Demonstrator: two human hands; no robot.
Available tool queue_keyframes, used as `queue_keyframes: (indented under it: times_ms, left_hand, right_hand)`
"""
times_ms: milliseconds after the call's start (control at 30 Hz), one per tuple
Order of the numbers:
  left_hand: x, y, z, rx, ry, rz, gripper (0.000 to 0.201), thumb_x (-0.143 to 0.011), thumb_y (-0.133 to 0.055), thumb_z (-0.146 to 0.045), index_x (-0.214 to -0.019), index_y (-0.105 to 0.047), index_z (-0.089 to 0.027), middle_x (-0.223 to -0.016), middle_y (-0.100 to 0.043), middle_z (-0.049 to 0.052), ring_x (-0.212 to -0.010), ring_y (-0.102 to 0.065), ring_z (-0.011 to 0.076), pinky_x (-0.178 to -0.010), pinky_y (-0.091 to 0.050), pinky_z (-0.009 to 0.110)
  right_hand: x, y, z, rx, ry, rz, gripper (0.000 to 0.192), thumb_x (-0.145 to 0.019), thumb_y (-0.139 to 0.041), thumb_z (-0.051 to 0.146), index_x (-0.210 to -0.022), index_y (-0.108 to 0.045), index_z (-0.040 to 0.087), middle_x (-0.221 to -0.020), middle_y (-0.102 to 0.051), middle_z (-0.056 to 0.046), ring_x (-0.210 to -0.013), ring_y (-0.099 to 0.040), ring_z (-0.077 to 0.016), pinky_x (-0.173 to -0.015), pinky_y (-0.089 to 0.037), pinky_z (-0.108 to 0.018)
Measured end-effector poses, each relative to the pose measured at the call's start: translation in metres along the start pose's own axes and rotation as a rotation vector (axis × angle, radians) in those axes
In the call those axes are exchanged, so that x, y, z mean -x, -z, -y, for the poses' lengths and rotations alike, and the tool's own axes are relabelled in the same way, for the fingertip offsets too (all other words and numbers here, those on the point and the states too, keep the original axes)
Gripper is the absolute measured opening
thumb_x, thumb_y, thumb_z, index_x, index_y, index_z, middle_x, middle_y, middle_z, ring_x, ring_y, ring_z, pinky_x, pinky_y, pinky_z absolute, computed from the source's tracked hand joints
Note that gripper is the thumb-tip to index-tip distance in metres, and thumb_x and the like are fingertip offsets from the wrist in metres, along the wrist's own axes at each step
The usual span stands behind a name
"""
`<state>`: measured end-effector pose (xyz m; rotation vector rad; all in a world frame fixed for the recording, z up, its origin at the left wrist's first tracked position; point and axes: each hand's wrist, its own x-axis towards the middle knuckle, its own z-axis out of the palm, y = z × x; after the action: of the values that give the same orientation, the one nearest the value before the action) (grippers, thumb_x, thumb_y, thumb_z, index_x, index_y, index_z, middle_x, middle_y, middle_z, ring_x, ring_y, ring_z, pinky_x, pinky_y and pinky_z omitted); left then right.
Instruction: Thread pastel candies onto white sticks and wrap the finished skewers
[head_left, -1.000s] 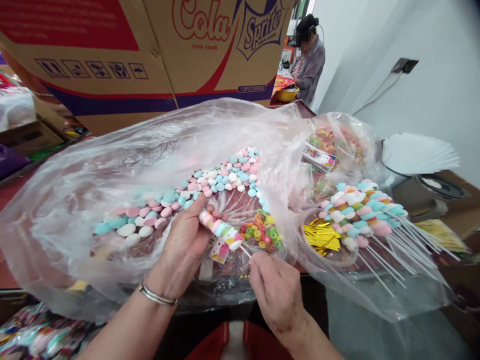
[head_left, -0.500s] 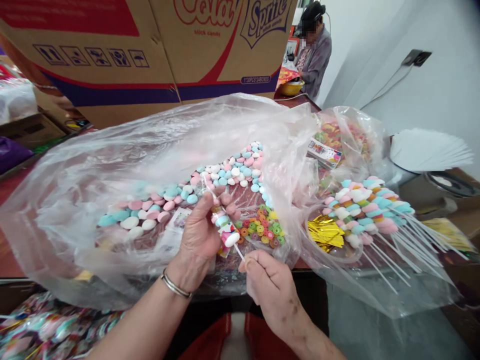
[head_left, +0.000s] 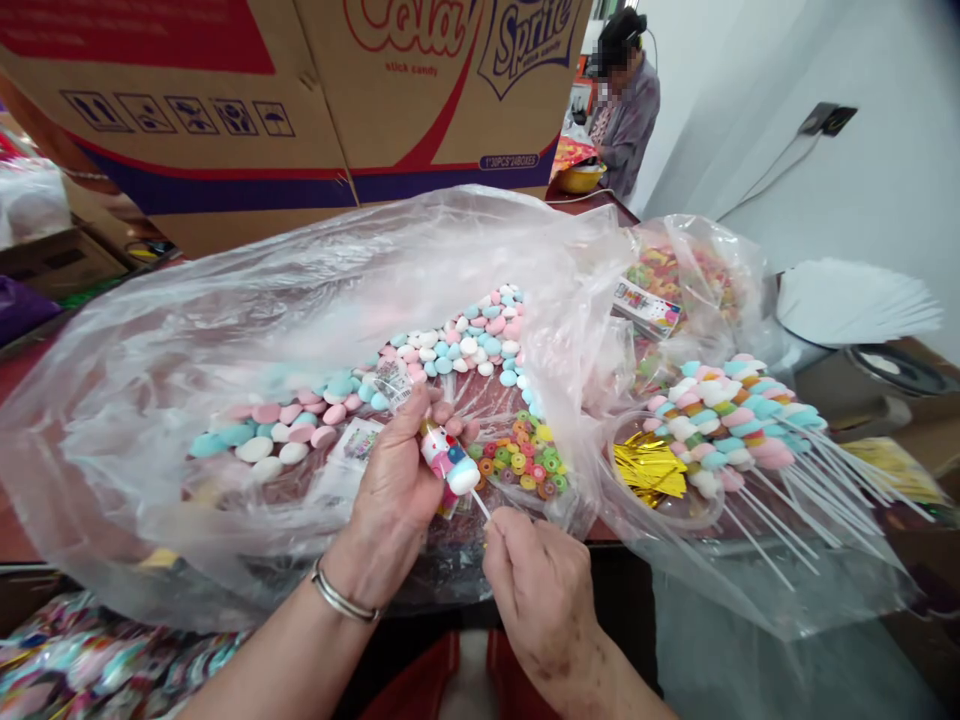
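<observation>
My left hand (head_left: 397,490) is closed round the upper part of a candy stick (head_left: 454,462), a stack of pastel candies in a printed clear wrapper on a white stick. A printed flap of the wrapper shows above my thumb. My right hand (head_left: 536,590) is closed on the lower end of the white stick, just below the bottom candy; its fingertips are partly hidden. Behind my hands lie loose pink, blue and white candies (head_left: 472,345) and coloured ring gummies (head_left: 525,450) on a clear plastic sheet (head_left: 247,260). Flat printed wrappers (head_left: 349,450) lie left of my left hand.
Gold twist ties (head_left: 651,468) fill a clear tub at right, beside a pile of unwrapped candy sticks (head_left: 731,415). White sticks (head_left: 859,300) stand farther right. A big carton (head_left: 247,170) blocks the back. Wrapped candy sticks (head_left: 112,660) lie lower left. Another person (head_left: 630,110) works behind.
The candy stick has turned in my hands, so a different side of the print faces me. The wrapper's top flap now spreads above my left thumb. My right hand has rolled its grip on the stick.
</observation>
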<state>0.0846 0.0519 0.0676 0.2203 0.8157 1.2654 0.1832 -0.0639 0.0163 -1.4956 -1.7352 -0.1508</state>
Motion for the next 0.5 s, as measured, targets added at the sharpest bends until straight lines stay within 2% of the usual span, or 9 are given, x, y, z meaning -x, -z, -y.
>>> queue_keyframes:
  times_ms: [100,200,267,333,433,500]
  left_hand:
    - [0.002,0.000,0.005,-0.029,-0.011,0.019,0.024,-0.095,-0.059,-0.017,-0.072,-0.060,-0.014,-0.058,-0.054,-0.004,-0.044,-0.052,0.0075,-0.060,-0.062,0.029]
    - [0.000,0.003,0.009,-0.067,-0.051,0.025,0.021,-0.091,-0.067,-0.020,-0.072,-0.059,-0.014,-0.059,-0.057,-0.004,-0.045,-0.053,0.0077,-0.060,-0.062,0.028]
    - [-0.001,0.005,0.013,-0.079,-0.072,0.051,0.021,-0.085,-0.074,-0.023,-0.072,-0.059,-0.015,-0.059,-0.057,-0.004,-0.046,-0.054,0.0083,-0.057,-0.060,0.026]
    - [0.001,0.005,0.018,-0.092,-0.096,0.063,0.025,-0.076,-0.082,-0.026,-0.073,-0.060,-0.015,-0.059,-0.059,-0.005,-0.047,-0.056,0.0087,-0.055,-0.058,0.023]
    - [0.006,0.006,0.025,-0.120,-0.122,0.063,0.035,-0.063,-0.091,-0.030,-0.071,-0.061,-0.015,-0.058,-0.060,-0.005,-0.046,-0.056,0.0091,-0.054,-0.058,0.023]
    - [0.009,0.006,0.026,-0.136,-0.106,0.070,0.038,-0.060,-0.093,-0.033,-0.069,-0.061,-0.015,-0.057,-0.061,-0.005,-0.047,-0.059,0.0104,-0.057,-0.059,0.024]
  right_hand:
    - [-0.002,0.004,0.002,-0.086,-0.043,0.032,0.029,-0.095,-0.044,0.013,-0.072,-0.061,0.016,-0.051,-0.055,0.001,-0.044,-0.053,-0.0122,-0.050,-0.034,-0.027]
    - [-0.003,0.009,0.003,-0.331,-0.219,0.183,0.029,-0.099,-0.040,0.017,-0.077,-0.060,0.017,-0.051,-0.052,0.004,-0.043,-0.051,-0.0094,-0.046,-0.036,-0.021]
    - [-0.003,0.008,0.004,-0.425,-0.313,0.229,0.029,-0.100,-0.039,0.019,-0.078,-0.058,0.018,-0.051,-0.051,0.006,-0.042,-0.048,-0.0081,-0.044,-0.035,-0.018]
    - [-0.004,0.002,0.004,-0.371,-0.303,0.180,0.030,-0.099,-0.039,0.019,-0.077,-0.059,0.017,-0.052,-0.053,0.005,-0.043,-0.050,-0.0087,-0.045,-0.036,-0.019]
    - [-0.005,-0.011,0.003,-0.110,-0.142,0.006,0.028,-0.096,-0.042,0.015,-0.075,-0.061,0.016,-0.051,-0.057,0.001,-0.043,-0.053,-0.0115,-0.048,-0.036,-0.024]
    - [-0.005,-0.015,0.002,-0.023,-0.055,-0.070,0.027,-0.095,-0.044,0.013,-0.074,-0.061,0.016,-0.051,-0.057,0.001,-0.044,-0.054,-0.0125,-0.050,-0.036,-0.025]
